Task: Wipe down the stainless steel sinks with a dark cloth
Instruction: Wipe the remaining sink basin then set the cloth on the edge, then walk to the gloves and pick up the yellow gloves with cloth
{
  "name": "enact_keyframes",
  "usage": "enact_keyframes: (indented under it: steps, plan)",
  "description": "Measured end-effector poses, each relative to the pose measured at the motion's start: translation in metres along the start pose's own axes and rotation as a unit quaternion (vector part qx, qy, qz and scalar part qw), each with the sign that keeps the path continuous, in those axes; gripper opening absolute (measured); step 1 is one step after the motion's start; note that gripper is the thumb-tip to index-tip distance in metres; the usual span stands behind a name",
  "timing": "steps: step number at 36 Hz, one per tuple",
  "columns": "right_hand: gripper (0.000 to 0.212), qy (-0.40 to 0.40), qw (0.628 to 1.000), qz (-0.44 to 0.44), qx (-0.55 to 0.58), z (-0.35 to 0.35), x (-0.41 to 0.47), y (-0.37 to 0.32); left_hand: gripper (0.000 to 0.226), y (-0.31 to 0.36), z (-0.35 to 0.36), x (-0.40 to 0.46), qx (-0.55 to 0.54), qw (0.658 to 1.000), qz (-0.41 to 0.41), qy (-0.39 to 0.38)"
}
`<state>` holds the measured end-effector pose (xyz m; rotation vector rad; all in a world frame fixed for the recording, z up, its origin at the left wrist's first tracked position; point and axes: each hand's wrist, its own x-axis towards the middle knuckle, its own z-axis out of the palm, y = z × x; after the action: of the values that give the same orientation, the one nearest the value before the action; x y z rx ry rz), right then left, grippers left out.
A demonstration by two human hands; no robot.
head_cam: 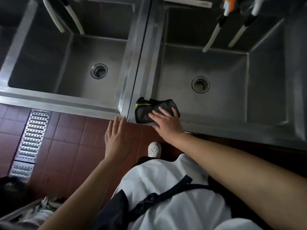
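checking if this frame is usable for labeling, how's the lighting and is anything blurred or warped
Head view: dim overall, with soft glare on the steel sink rims; straight rim edges bow from wide-angle distortion; the hoses at the top edge and the bottom-left corner are smeared; the dark cloth under the right hand and the left hand are sharp enough to read.

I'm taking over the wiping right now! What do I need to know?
Right hand: fingers flat, pressing the dark cloth on the front rim of the right sink, near its left corner.
Left hand: open, holding nothing, fingertips at the front corner of the left sink.
Done: cannot tell which surfaces are already wiped.
Left: wipe the rims and both basins.
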<state>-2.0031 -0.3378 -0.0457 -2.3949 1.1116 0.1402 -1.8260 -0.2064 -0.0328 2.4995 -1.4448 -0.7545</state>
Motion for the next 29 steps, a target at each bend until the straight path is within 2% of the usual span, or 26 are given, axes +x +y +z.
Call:
enact_keyframes:
  steps: [6, 13, 17, 22, 29]
  plan:
    - [0.055, 0.018, 0.999, 0.036, 0.007, 0.001, -0.039, 0.033, 0.082, 0.043, 0.016, 0.021, 0.044, 0.984, 0.168, -0.041]
    - [0.054, 0.039, 0.988, 0.147, 0.020, -0.013, -0.119, 0.119, 0.092, 0.110, 0.062, 0.034, 0.173, 0.908, 0.355, -0.141]
    - [0.055, 0.048, 0.980, 0.193, 0.014, -0.021, -0.168, 0.171, 0.082, 0.150, 0.077, 0.031, 0.217, 0.887, 0.365, -0.182]
    - [0.055, 0.057, 0.973, 0.222, 0.004, -0.028, -0.220, 0.231, 0.084, 0.192, 0.090, 0.023, 0.243, 0.872, 0.379, -0.193]
    - [0.056, 0.067, 0.969, 0.236, -0.024, -0.041, -0.278, 0.312, 0.083, 0.242, 0.125, 0.009, 0.243, 0.896, 0.322, -0.185]
